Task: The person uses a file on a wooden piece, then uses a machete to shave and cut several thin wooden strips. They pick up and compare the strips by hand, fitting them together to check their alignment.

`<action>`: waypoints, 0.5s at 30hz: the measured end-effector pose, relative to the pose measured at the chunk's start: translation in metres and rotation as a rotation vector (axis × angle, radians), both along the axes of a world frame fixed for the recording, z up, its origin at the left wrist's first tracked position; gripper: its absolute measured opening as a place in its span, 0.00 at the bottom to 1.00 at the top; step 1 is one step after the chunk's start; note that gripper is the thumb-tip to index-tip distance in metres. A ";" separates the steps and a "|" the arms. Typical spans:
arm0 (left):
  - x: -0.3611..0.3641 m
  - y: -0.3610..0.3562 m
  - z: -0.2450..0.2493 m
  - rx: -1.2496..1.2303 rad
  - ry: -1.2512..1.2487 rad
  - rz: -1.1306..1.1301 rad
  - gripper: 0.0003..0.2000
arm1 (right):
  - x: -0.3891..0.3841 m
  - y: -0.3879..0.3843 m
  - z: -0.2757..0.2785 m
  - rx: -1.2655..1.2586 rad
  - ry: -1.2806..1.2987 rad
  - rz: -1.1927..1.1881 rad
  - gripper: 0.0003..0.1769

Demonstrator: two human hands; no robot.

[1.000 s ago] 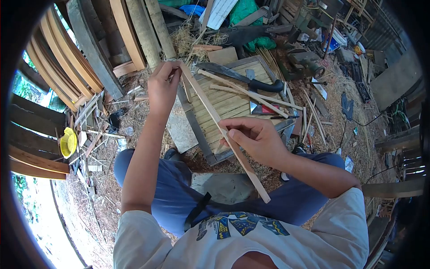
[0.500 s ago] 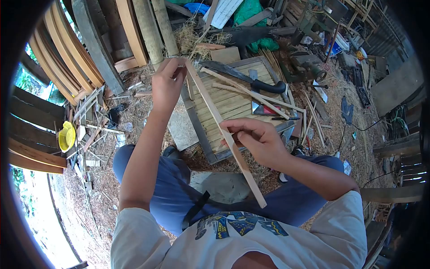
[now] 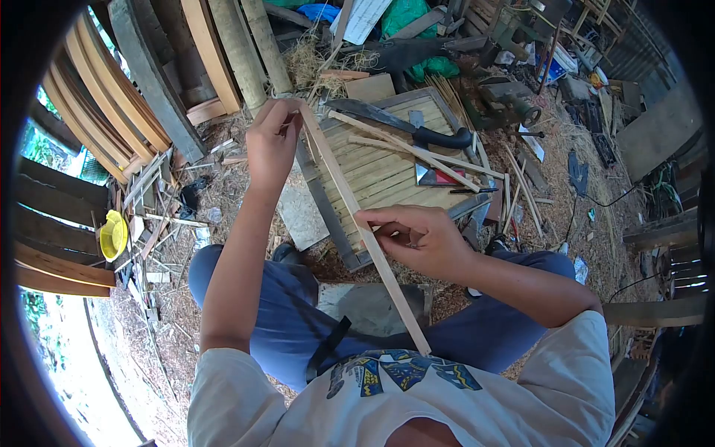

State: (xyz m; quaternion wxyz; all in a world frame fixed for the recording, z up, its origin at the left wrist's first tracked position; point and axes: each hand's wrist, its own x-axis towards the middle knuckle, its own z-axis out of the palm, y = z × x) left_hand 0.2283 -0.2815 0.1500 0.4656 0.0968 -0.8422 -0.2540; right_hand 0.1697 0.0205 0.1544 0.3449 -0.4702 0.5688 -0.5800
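Note:
A long thin wooden strip (image 3: pixel 383 270) slants through the air from upper left down to my shirt front. My left hand (image 3: pixel 272 134) pinches its far end between thumb and fingers. Lower along the strip, my right hand (image 3: pixel 421 237) has its fingertips closed against the edge, near the middle. Beyond them a slatted wooden panel (image 3: pixel 350 173) with a grey frame lies on the ground. On the panel rest a machete (image 3: pixel 443 138) with a black handle, several narrow wooden strips (image 3: pixel 417 153) and a thin black pen-like thing (image 3: pixel 474 191).
Wood shavings and scraps cover the ground. A yellow bowl (image 3: pixel 114 235) stands at the left, by leaning boards (image 3: pixel 112 82). A rusty machine (image 3: pixel 506 108) sits at the upper right. A board (image 3: pixel 369 307) lies between my knees.
The strip has shifted slightly left, and its near end now reaches my shirt front. Both hands have moved a little left with it, still gripping it.

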 end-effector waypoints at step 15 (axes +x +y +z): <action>-0.001 0.000 0.001 -0.021 -0.009 0.021 0.12 | -0.003 0.000 0.008 -0.005 0.291 -0.094 0.27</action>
